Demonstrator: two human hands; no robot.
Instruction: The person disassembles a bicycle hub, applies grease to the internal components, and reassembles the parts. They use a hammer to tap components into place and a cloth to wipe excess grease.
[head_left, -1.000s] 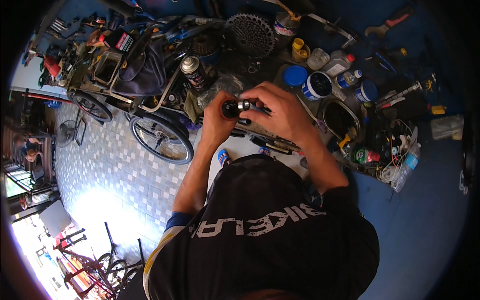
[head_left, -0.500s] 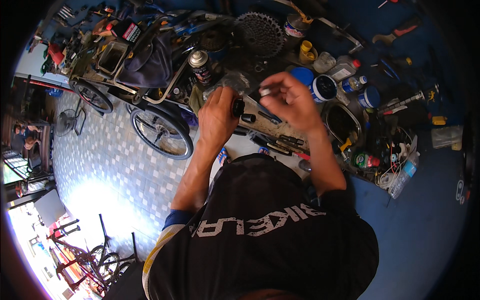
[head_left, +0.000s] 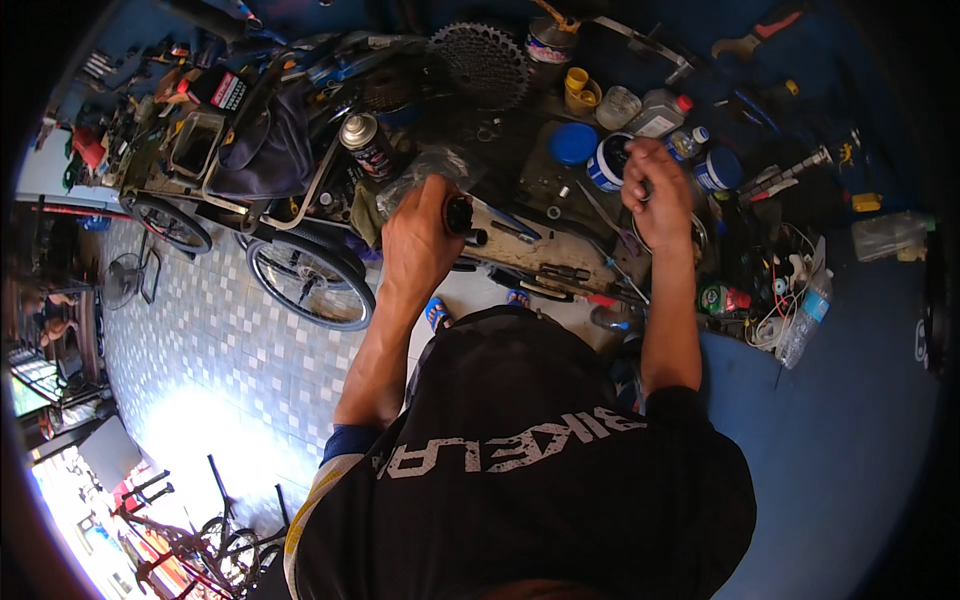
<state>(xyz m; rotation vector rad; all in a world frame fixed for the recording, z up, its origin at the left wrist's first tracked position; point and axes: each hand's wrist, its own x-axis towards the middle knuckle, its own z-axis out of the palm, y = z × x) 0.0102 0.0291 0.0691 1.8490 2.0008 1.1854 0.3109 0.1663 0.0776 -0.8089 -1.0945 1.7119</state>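
My left hand [head_left: 418,238] is wrapped round a black, round bike part [head_left: 458,214] with a short dark tube sticking out, held above the front of the workbench. My right hand [head_left: 660,195] is raised farther right, at the near rim of an open white-and-blue tub [head_left: 604,172] with dark contents. Its fingers are curled, and whatever they hold is hidden. A blue lid [head_left: 573,144] lies beside the tub. Between my hands, a small silver cylinder [head_left: 563,190] and a metal ring [head_left: 553,212] rest on the bench.
A spray can [head_left: 366,145] and a crumpled clear bag [head_left: 432,168] stand close to my left hand. Behind is a large toothed sprocket [head_left: 480,65]. Bottles, tools and cables crowd the right side. A bicycle wheel [head_left: 308,283] stands below the bench at left.
My right hand has moved right, away from my left hand to the open tub. Earlier it had a small pale metal ring at its fingertips. My left hand still grips the black part.
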